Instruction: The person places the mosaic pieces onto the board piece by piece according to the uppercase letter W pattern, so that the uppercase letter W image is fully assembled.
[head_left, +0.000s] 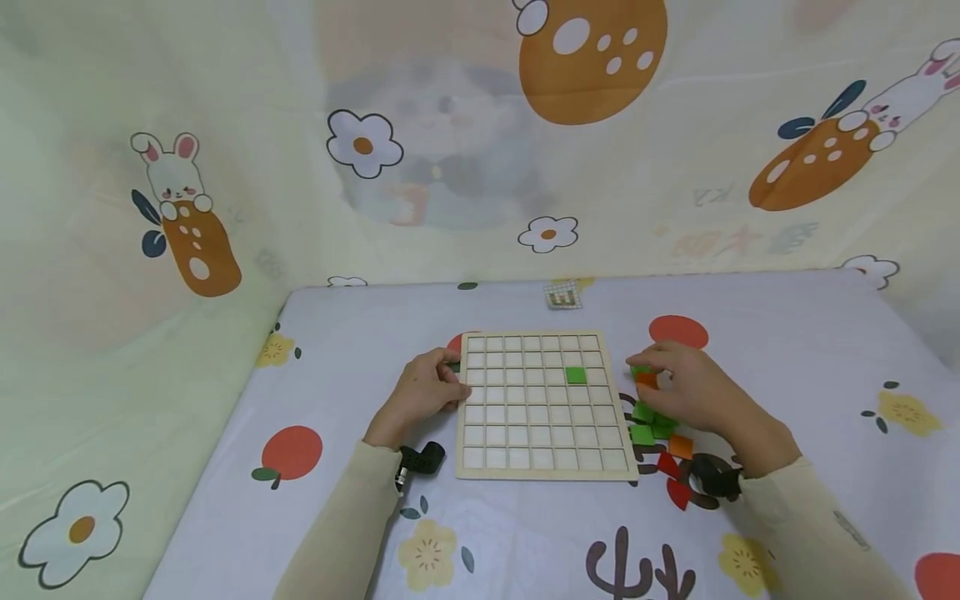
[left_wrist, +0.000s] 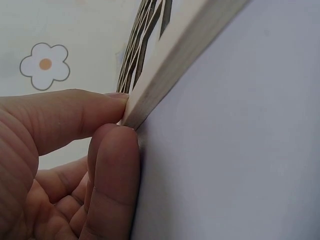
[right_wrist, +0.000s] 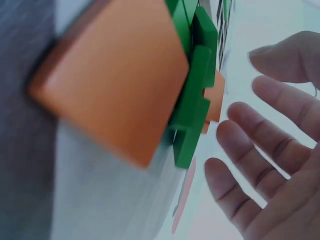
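A wooden grid board [head_left: 547,475] with rows of square cells lies flat on the table, and one green tile [head_left: 576,376] sits in a cell toward its upper right. At the board's left edge my left hand [head_left: 423,387] pinches the frame; the left wrist view shows the thumb and fingertips [left_wrist: 117,150] at the wooden rim. My right hand [head_left: 693,387] hovers over a loose pile of green tiles [head_left: 662,427] and orange tiles [head_left: 680,447] right of the board. In the right wrist view its fingers are spread and relaxed, apart from the tiles, with nothing held.
A small clear packet with a printed pattern [head_left: 563,295] lies behind the board. The tablecloth [head_left: 360,533] carries printed fruit and flowers. A patterned cloth wall [head_left: 450,225] rises at the back and left. Each wrist wears a dark camera, such as the left one [head_left: 426,458].
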